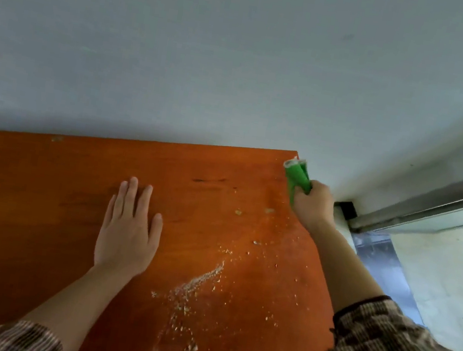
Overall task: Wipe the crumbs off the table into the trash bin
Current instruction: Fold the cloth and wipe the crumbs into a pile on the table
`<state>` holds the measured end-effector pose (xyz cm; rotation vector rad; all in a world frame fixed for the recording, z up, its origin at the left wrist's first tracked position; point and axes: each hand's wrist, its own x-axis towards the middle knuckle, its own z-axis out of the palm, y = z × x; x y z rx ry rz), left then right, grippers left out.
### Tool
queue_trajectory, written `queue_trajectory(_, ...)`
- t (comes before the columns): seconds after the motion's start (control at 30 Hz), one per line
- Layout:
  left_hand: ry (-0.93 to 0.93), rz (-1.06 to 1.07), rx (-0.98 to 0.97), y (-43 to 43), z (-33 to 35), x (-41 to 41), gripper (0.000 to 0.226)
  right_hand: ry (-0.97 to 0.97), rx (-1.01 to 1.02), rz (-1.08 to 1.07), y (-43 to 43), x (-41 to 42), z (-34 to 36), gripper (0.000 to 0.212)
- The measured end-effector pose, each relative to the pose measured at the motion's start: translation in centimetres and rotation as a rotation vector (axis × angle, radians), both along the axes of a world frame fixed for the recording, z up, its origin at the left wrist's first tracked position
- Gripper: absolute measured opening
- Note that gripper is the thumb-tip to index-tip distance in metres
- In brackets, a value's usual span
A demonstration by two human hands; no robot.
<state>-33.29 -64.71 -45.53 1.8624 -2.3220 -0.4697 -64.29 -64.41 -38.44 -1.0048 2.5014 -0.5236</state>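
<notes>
— Where is our folded green cloth [297, 175]?
— Right of centre, gripped in our right hand [313, 206] at a corner of the orange wooden bench [37, 205]. Our left hand [127, 228] lies flat, open; pale crumbs [194, 285] trail lower centre.

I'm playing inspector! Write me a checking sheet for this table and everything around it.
Surface: orange-brown wooden table, with a dark scuff near its far edge.
Job's things: crumbs in a streak and scattered over the right part; green cloth bunched at the far right corner; trash bin not in view.
Clutter: nothing seen.
Hands: left hand flat on the table, fingers straight; right hand grips the cloth.
Cables: nothing seen.
Surroundings: pale wall behind the table; metal door track and light floor on the right.
</notes>
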Motion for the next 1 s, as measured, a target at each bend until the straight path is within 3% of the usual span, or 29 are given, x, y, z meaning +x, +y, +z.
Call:
queue_trajectory(0.1, 0.017, 0.023, 0.001, -0.1, -0.3, -0.1, 0.068, 0.262, 0.049, 0.025, -2.5, -2.1, -0.5, 0.027)
queue_trajectory(0.3, 0.021, 0.049, -0.006, 0.0, -0.1, -0.3, 0.065, 0.452, 0.143, 0.150, -4.9, -3.5, -2.5, 0.034)
queue_trajectory(0.5, 0.003, 0.055, -0.013, -0.1, -0.3, -0.2, 0.066, 0.289, 0.023, 0.259, -7.0, -3.9, -3.2, 0.040)
queue_trajectory(0.6, 0.016, 0.067, -0.008, -0.1, -0.2, -0.3, 0.065, 0.283, 0.023, 0.423, -6.7, -3.6, -3.2, 0.036)
queue_trajectory(0.87, 0.040, 0.059, -0.005, 0.0, 0.1, -0.3, 0.065, 0.167, 0.082, 0.784, 1.2, -1.2, -1.9, 0.042)
queue_trajectory(1.0, 0.051, 0.047, -0.007, 0.0, 0.1, -0.2, 0.065, -0.001, 0.250, 0.960, 3.4, -0.4, 0.1, 0.034)
